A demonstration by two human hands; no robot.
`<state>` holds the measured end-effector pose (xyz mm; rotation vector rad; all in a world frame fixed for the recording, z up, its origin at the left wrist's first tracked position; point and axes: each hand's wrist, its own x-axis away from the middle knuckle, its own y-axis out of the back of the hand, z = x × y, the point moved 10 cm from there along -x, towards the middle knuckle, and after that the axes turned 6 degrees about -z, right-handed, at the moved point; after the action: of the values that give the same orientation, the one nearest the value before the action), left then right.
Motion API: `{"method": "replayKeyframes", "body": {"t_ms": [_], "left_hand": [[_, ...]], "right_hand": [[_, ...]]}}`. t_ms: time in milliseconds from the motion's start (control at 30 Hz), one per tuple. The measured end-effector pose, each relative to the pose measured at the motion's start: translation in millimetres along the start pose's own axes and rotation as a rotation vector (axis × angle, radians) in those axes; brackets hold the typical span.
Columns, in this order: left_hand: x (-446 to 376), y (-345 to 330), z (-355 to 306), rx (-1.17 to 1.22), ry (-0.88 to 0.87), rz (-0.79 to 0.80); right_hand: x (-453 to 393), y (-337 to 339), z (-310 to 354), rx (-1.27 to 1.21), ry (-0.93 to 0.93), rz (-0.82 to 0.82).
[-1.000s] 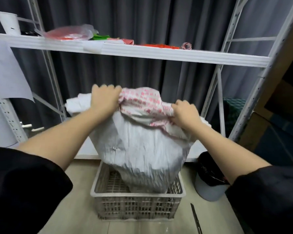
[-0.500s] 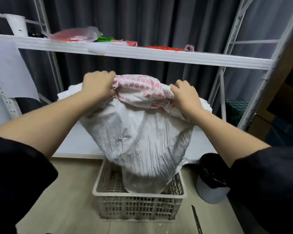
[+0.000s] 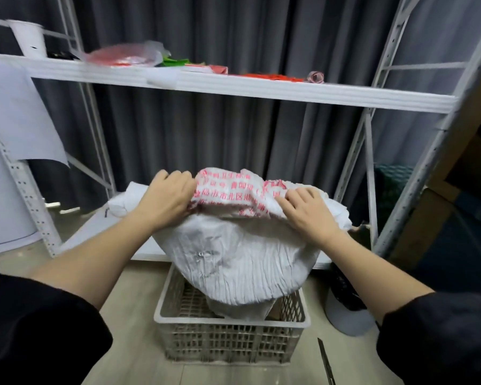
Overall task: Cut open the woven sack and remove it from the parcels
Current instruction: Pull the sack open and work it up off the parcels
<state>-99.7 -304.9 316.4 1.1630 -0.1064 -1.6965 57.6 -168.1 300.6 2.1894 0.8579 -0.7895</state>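
Dark grey curtains hang behind a white metal shelving rack [image 3: 233, 90], its upper board strewn with red and green packets. Below it, the left hand [image 3: 168, 197] is clenched on the top of the crumpled white woven sack [image 3: 239, 257] with red printing, bunching the cloth. The sack hangs above a pale slotted plastic crate [image 3: 231, 340] on the floor, its lower end dipping inside. The right hand [image 3: 307, 211] lies on the sack's printed edge, fingers fairly straight — I cannot tell whether it grasps. A thin dark blade [image 3: 325, 362] lies on the floor beside the crate. If parcels remain inside, an uneven lift could spill them past the crate — or the fabric could slip free.
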Motion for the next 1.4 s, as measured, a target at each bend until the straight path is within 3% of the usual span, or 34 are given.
{"method": "replayKeyframes", "body": {"t_ms": [133, 233, 333, 533, 733, 867, 1000, 1100, 1167, 1300, 1333, 1400], "left_hand": [[25, -13, -25, 0.099, -0.1, -0.09], [44, -19, -40, 0.247, -0.222, -0.062], [49, -26, -37, 0.417, -0.222, 0.054], [50, -52, -44, 0.6, 0.006, 0.426], [55, -82, -57, 0.5, 0.097, 0.632], [37, -70, -55, 0.281, 0.108, 0.466], [32, -63, -39, 0.235, 0.35, 0.354], [40, -75, -33, 0.282, 0.526, 0.386], [45, -83, -31, 0.265, 0.532, 0.43], [63, -98, -65, 0.459, 0.162, 0.644], [72, -98, -72, 0.544, 0.113, 0.72], [89, -104, -78, 0.726, 0.184, 0.837]], "right_hand": [[24, -14, 27, -0.025, 0.043, 0.052], [38, -24, 41, -0.033, 0.08, 0.094], [42, -33, 48, -0.056, 0.111, 0.14], [53, -53, 29, -0.259, 0.047, 0.355], [50, -68, 13, -0.525, -0.327, 0.68], [75, -90, 4, -0.513, -0.604, 1.02], [104, -106, 26, -0.41, -0.595, 1.25], [111, -110, 46, -0.352, -0.512, 1.265], [109, -107, 53, -0.309, -0.459, 1.193], [111, -103, 51, -0.236, -0.508, 1.053], [113, -103, 49, -0.233, -0.519, 1.031], [118, -104, 43, -0.255, -0.538, 0.994]]}}
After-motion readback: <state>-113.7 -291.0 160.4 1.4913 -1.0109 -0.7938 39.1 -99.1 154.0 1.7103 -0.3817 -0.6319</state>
